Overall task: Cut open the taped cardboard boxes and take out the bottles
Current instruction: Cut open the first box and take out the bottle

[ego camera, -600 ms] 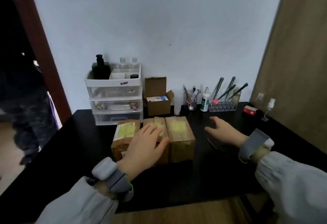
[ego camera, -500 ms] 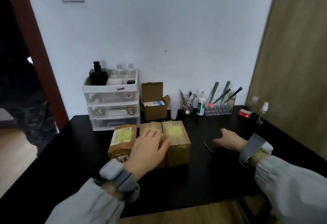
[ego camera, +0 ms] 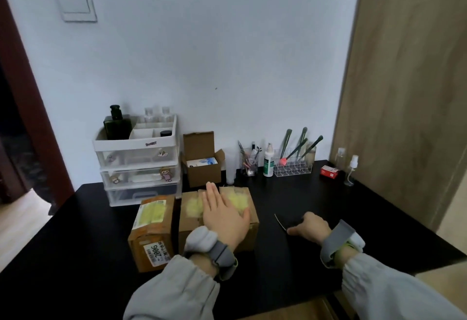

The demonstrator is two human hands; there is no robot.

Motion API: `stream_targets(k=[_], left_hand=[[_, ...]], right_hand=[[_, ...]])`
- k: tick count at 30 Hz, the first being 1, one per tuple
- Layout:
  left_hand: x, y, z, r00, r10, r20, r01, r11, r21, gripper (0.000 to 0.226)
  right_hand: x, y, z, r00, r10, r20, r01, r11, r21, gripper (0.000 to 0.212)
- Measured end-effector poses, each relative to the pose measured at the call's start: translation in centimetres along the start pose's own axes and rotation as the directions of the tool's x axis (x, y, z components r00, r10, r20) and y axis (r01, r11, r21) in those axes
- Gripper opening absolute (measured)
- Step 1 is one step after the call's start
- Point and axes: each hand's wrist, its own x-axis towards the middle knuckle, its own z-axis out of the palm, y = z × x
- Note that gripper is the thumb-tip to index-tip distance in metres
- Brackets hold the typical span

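- Spread flat, the left hand [ego camera: 223,215] is being pressed palm-down on the taped cardboard boxes [ego camera: 218,215] at lower centre; nothing is being pinched by it.
- Curled fingers of the right hand [ego camera: 309,226] are being closed around a thin dark blade [ego camera: 280,221] on the black table [ego camera: 75,231], lower right of centre; whether the blade is being lifted cannot be told.
- No bottles are being shown; they are judged to be sealed inside.
- Ideally, the blade is being run shallowly along the tape seam, away from the steadying hand.
- A labelled box [ego camera: 151,231] is being left standing just left: matte brown card, glossy yellowish tape, squared edges.
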Motion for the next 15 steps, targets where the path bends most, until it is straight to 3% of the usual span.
stream_targets(k=[4, 7, 12, 15], left_hand=[[-0.8, 0.5, 0.4, 0.997, 0.072, 0.016, -0.066, 0.967, -0.245, 0.085], [-1.6, 1.3, 0.5, 0.996, 0.089, 0.009, -0.070, 0.840, -0.537, 0.096], [-2.2, 2.6, 0.5, 0.999, 0.028, 0.017, -0.010, 0.734, -0.679, 0.106], [-1.7, 3.3, 0.1, 0.988, 0.084, 0.128, 0.022, 0.751, -0.660, 0.102]], right_hand=[[0.7, 1.1, 0.3, 0.999, -0.019, 0.048, 0.006, 0.966, 0.260, 0.058], [1.1, 2.4, 0.5, 0.998, -0.027, 0.052, -0.003, 0.868, 0.497, 0.034], [0.1, 3.0, -0.4, 0.989, -0.134, 0.062, 0.000, 0.423, 0.906, 0.023], [-1.1, 2.0, -0.9, 0.956, -0.279, 0.091, -0.010, 0.280, 0.960, 0.018]])
